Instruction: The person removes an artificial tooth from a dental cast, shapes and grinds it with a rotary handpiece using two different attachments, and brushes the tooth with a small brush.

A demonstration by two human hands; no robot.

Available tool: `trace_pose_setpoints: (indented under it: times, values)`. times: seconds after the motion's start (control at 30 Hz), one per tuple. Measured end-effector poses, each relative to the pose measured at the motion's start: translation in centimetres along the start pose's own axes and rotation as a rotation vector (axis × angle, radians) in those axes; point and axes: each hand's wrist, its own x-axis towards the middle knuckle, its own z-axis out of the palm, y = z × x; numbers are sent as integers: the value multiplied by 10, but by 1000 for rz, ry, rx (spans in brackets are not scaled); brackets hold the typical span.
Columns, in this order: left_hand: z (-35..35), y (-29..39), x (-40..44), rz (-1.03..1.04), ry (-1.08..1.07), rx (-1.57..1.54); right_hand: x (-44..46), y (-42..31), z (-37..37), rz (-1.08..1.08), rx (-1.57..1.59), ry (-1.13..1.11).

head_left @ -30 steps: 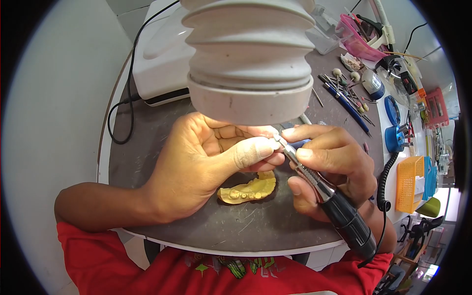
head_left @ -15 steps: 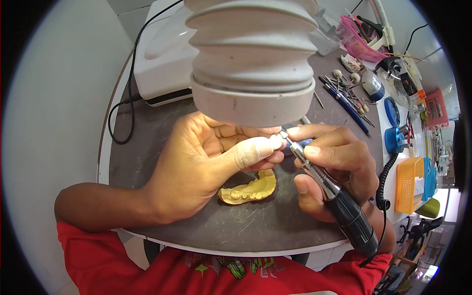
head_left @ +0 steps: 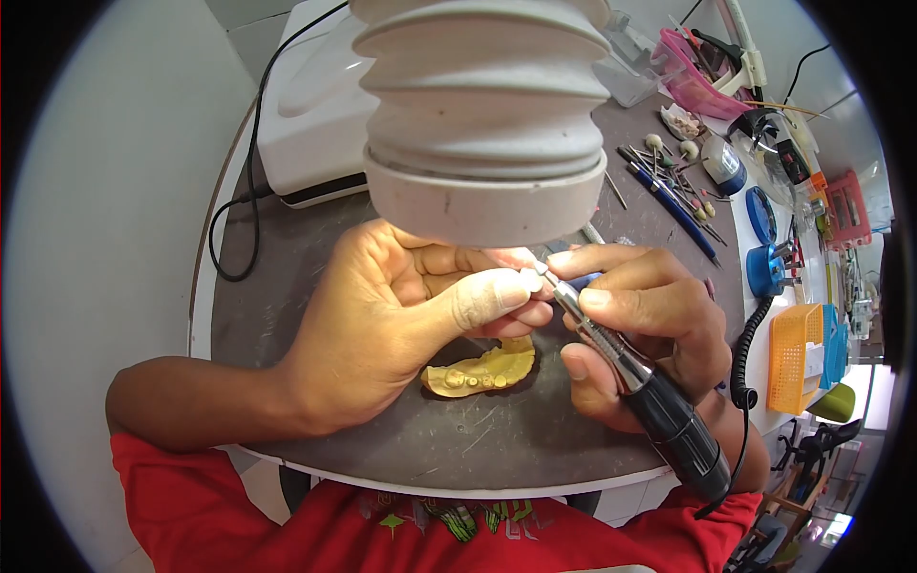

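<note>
Under the white hose, my left hand (head_left: 411, 310) is closed, thumb pressed against fingertips on a small white piece (head_left: 541, 268). Most of that piece is hidden by the fingers, so its exact shape cannot be made out. My right hand (head_left: 650, 310) grips a rotary handpiece (head_left: 680, 430) with a silver nose and black body, like a pen. The handpiece tip points up and left, right at the pinched piece. Below the fingers, a yellow dental model (head_left: 482, 371) with a row of teeth lies on the dark bench (head_left: 449, 439). Something blue (head_left: 584, 281) shows partly behind the right fingers.
A ribbed white hose (head_left: 482, 105) hangs over the hands. Behind on the left stands a white machine (head_left: 310, 115) with a black cable. To the right lie several burs (head_left: 683, 181), a blue pen-like tool (head_left: 683, 220), a pink basket (head_left: 693, 81) and an orange basket (head_left: 796, 358).
The handpiece tip and right fingers have shifted slightly left and down. My left thumb has tilted a little. The whole view has moved very slightly; the dental model lies in the same place.
</note>
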Motion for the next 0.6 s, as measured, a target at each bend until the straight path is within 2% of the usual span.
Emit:
trace_pose_setpoints:
  times: [0.33, 0.43, 0.6]
  values:
    - [2, 0, -1, 4, 23, -34, 1, -2, -3, -9, 39, -50]
    - [2, 0, -1, 10, 18, -44, -5, -2, -3, 69, 10, -9]
    - [1, 0, 0, 2, 21, -39, -4, 0, -1, 35, 3, 9]
